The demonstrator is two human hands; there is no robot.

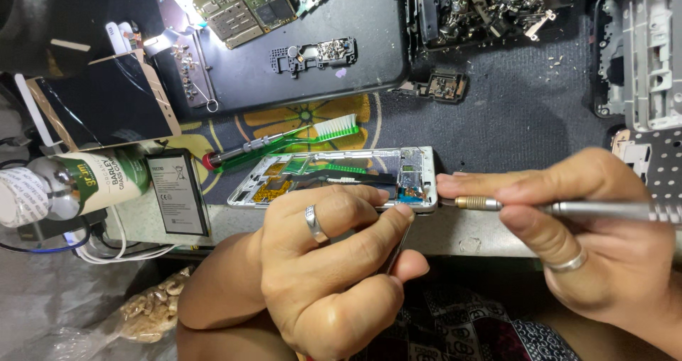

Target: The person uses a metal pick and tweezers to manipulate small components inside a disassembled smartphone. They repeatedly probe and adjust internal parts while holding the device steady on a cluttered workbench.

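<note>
An opened white phone frame (334,163) lies on the bench edge, its inner parts exposed. My left hand (327,261), with a ring on one finger, rests against the frame's near edge and pinches thin metal tweezers (395,251) between thumb and fingers. My right hand (590,233), also ringed, grips a slim silver screwdriver (604,209) with a brass collar. The screwdriver's tip touches the right end of the phone frame.
A green toothbrush (312,135) and a small red-capped screwdriver (234,153) lie behind the phone. A phone battery (177,192) and a bottle (78,183) sit at left. Circuit boards (245,2), a dark mat (305,62), and trays of metal parts (497,6) fill the back.
</note>
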